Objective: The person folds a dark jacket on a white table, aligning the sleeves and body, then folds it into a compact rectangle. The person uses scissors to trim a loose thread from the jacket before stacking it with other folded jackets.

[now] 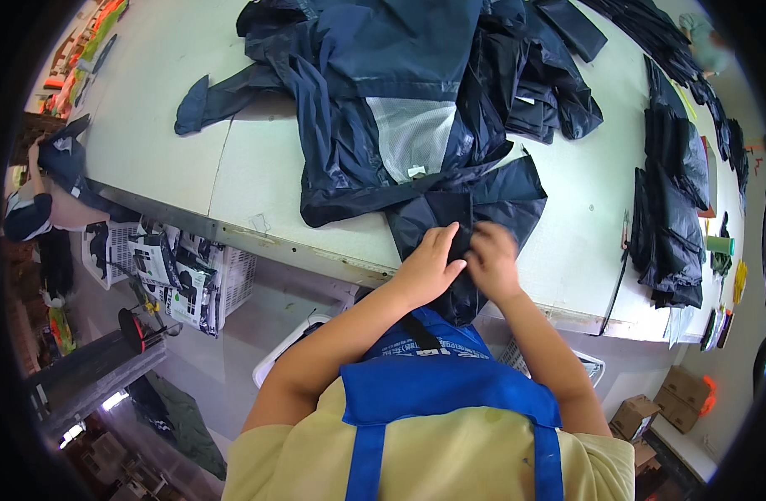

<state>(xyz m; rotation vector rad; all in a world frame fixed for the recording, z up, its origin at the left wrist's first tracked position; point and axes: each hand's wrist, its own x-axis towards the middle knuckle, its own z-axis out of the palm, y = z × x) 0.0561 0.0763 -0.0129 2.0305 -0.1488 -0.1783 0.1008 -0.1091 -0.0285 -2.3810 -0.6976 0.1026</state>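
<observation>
Seen from the head camera, a person in a pale yellow shirt (450,459) and blue apron (450,388) bends over a white worktable (575,234), both bare hands on a dark navy jacket (383,50). The jacket lies across the near middle of the table, a white mesh panel (412,134) exposed and one sleeve (224,98) stretched out to the left; its near end hangs over the table edge against the apron.

The left hand (429,267) rests on this near end, fingers extended close together, thumb spread away from them, not clenched. Just beside it, the right hand (493,257) is blurred, its fingers bent down toward the dark cloth; whether they pinch it cannot be told.

Beyond the right hand, folded dark cloth (533,100) lies beside the jacket. Farther right on the table sits a stack of dark garments (671,192), with a green spool (720,245) near it. Below the table's edge at left, white plastic crates (239,284) stand with packaged dark goods (187,280), while at far left a co-worker (45,213) handles dark fabric (64,163). Brown cardboard boxes (684,392) are piled at lower right.
</observation>
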